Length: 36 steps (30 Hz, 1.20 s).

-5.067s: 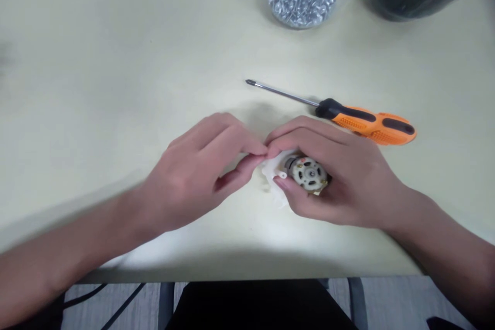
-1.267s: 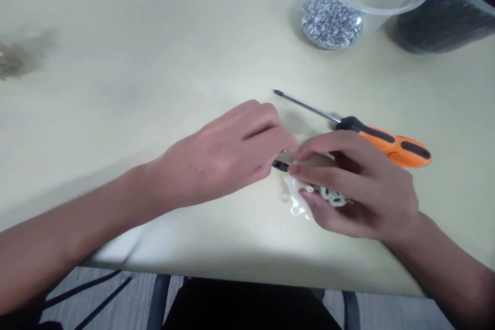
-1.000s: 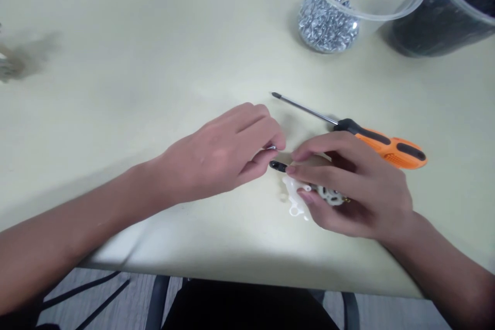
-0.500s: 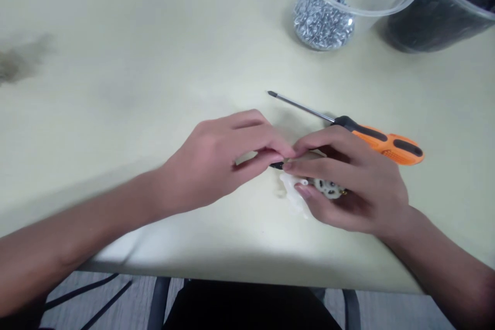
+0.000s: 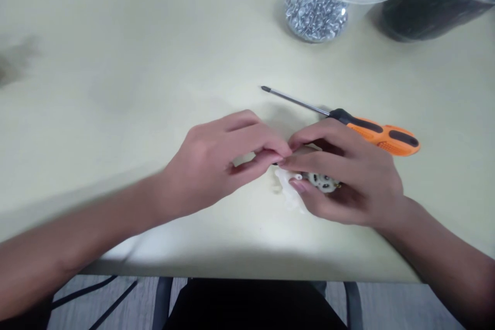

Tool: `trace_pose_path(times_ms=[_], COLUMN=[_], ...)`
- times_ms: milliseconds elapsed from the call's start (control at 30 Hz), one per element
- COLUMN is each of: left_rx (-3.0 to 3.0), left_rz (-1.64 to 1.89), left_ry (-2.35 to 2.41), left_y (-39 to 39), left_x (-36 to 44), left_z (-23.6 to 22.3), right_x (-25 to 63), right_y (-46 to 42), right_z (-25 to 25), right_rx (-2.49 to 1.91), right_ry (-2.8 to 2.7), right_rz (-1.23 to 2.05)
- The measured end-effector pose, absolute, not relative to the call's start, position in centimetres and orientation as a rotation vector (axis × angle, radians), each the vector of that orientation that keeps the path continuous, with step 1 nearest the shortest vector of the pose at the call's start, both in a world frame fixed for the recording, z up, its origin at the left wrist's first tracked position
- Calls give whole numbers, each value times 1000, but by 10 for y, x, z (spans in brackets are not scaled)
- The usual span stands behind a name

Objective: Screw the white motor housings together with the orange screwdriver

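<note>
My right hand (image 5: 348, 175) is wrapped round a small electric motor, whose pale slotted end cap (image 5: 324, 182) shows between its fingers. A white plastic bracket (image 5: 288, 188) with small round lugs juts out under the right thumb and forefinger. Of a black piece (image 5: 275, 164) at the right fingertip only a sliver shows. My left hand (image 5: 224, 157) is closed in a pinch, thumb and forefinger meeting the right fingertips at this black piece. The screw in the pinch is hidden now; its silver glint showed earlier.
Behind the right hand lies a Phillips screwdriver (image 5: 379, 135) with an orange and black handle, tip to the left. A clear tub of silver screws (image 5: 316, 13) stands at the back, beside a tub of black parts (image 5: 421, 5). The table's front edge (image 5: 247, 277) is near me.
My left hand drew back a little, showing a silver glint in its pinch, then came forward to the black piece again. The black piece has come into view since the first frame. The right hand keeps its hold.
</note>
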<state>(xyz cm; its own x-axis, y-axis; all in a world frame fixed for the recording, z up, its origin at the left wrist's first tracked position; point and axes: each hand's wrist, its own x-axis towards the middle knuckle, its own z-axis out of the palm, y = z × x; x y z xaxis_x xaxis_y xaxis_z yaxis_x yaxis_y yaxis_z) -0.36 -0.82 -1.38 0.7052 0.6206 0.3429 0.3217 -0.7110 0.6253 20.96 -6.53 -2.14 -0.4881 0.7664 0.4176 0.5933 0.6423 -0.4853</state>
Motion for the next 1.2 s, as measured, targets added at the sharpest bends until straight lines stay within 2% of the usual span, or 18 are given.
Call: trace_pose_path(times_ms=[567,1200], left_rx=[2645,2767], left_rz=[942,1011], left_ry=[544,445], left_y=[-12,-12], left_x=[-2,-3], left_z=[-26,-33], right_x=[208,205], right_y=[-65,-67], right_z=[-20,-22], right_rx=[-1065,-1122], right_ry=[-2260,-2230], right_rz=[359,345])
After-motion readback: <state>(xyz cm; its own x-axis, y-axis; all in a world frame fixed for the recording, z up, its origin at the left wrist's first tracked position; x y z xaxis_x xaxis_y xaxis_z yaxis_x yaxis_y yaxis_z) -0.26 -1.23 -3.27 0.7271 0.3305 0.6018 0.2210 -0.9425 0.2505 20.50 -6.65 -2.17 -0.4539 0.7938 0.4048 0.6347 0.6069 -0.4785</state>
